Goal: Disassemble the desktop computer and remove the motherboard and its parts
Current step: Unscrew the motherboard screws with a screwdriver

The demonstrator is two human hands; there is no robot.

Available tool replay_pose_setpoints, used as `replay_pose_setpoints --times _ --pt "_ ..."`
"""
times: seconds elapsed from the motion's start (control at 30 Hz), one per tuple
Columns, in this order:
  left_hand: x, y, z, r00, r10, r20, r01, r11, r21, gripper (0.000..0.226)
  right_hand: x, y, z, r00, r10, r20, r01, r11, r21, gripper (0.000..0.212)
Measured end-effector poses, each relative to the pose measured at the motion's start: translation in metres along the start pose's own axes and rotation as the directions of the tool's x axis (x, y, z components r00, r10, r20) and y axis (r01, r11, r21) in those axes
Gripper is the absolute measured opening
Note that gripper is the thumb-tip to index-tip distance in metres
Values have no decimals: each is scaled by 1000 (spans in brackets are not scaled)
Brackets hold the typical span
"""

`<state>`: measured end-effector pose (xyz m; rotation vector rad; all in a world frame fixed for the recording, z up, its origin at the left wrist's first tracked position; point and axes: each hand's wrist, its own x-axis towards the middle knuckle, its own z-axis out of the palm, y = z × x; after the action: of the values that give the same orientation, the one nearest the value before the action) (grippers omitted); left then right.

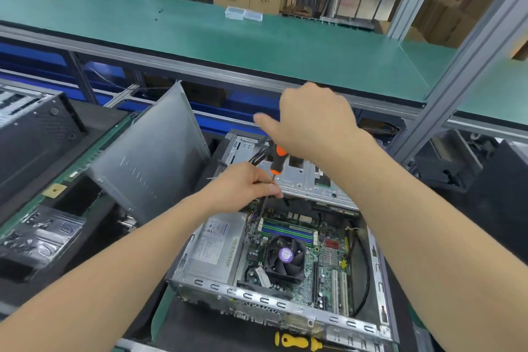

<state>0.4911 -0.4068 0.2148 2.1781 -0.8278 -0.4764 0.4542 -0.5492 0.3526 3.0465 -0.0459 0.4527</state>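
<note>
1. Head camera view, the only one: you are working over a silver metal desktop computer case (285, 298), which is lying open on a dark work mat (194, 331) at the bottom centre.
2. Your left hand (243, 186) is pinching the thin metal shaft of an orange-and-black-handled screwdriver (278, 158) between thumb and fingertips. The shaft is pointing down into the case's far-left inner corner.
3. Your right hand (314, 123) is hovering over the top of that handle, with its fingers curled and blurred. The handle's end is disappearing under the hand, so I cannot tell whether you are gripping it.
4. The green motherboard (310, 273) is sitting flat inside the case. It is carrying a black cooling fan with a round purple label (285, 254), and the blue memory slots (288, 230) are lying just beyond the fan.
5. A silver box-shaped power supply (214, 248) is occupying the case's left side, just beside the motherboard.
6. A silver perforated metal drive cage (303, 183) is lying across the far end of the case, partly under your right forearm.
7. A flat grey metal side panel (151, 157) is leaning upright to the left of the case.
8. A yellow-handled screwdriver (294, 340) is lying on the mat just in front of the case's near wall.
9. Two small clear plastic boxes (243, 14) are sitting side by side on the green shelf (171, 31) above, well apart from the case.
</note>
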Motion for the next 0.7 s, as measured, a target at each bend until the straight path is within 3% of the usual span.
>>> replay_pose_setpoints --times 0.1,0.23,0.33,0.47,0.57,0.6,0.7 --pt "-1 -3 -1 1000 -3 -9 3 1000 3 21 4 -10 4 971 36 237 -53 996 65 41" --pt "-1 -2 -13 994 21 -105 -44 975 -217 33 12 -13 11 962 -23 271 -35 977 209 36" --pt "3 6 -22 985 112 -132 -149 937 -316 18 21 -7 10 931 -136 338 96 987 132 30" --pt "9 10 -22 978 151 -145 -196 900 -389 17 27 4 -6 809 -346 475 324 937 131 20" --pt "16 7 -19 983 106 -147 -160 892 -423 55 27 9 -16 720 -468 512 464 874 147 11" --pt "17 5 -19 984 111 -141 -162 886 -434 57 27 8 -17 697 -501 514 504 851 147 16" --pt "17 6 -21 981 168 -100 -194 882 -430 28 24 3 -13 673 -580 459 597 792 126 28"
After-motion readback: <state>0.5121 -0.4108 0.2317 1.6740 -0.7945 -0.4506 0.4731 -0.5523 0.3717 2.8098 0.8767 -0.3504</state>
